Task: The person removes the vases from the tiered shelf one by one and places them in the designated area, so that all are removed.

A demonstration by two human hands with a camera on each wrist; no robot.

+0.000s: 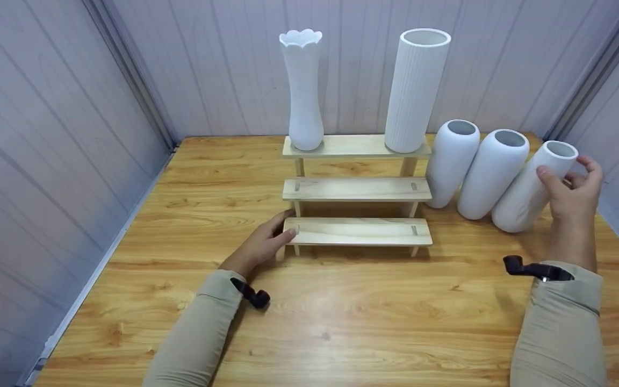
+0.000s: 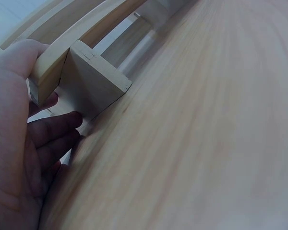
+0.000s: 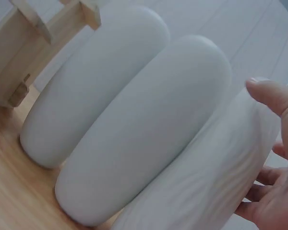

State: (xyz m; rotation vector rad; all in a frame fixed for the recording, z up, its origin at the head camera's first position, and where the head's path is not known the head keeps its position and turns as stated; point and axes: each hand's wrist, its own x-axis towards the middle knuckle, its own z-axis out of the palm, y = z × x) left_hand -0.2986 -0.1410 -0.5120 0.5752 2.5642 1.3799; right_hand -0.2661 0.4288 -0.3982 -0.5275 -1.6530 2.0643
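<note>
Over at the right of the table [image 1: 358, 322], the right hand [image 1: 578, 188] held the textured vase [image 1: 527, 196] near its mouth, thumb against the front and fingers round the right side, parted about as wide as the vase's body. From the palm, that vase lay just to the left, standing on the wood with its long axis running upward, so the grip crossed that axis from the side. This was plainly the nearer hand. Next leftward stood the middle smooth vase [image 1: 492, 177], then the left smooth vase [image 1: 452, 164], near the right end of the wooden stand [image 1: 358, 188]. Well apart, the left hand [image 1: 264, 239] pinched the left end of the lowest shelf [image 1: 358, 231], thumb above and fingers underneath. Farther back, on the top shelf [image 1: 352, 144], stood the scalloped vase [image 1: 304, 97] and, right of it, the ribbed vase [image 1: 417, 91].
</note>
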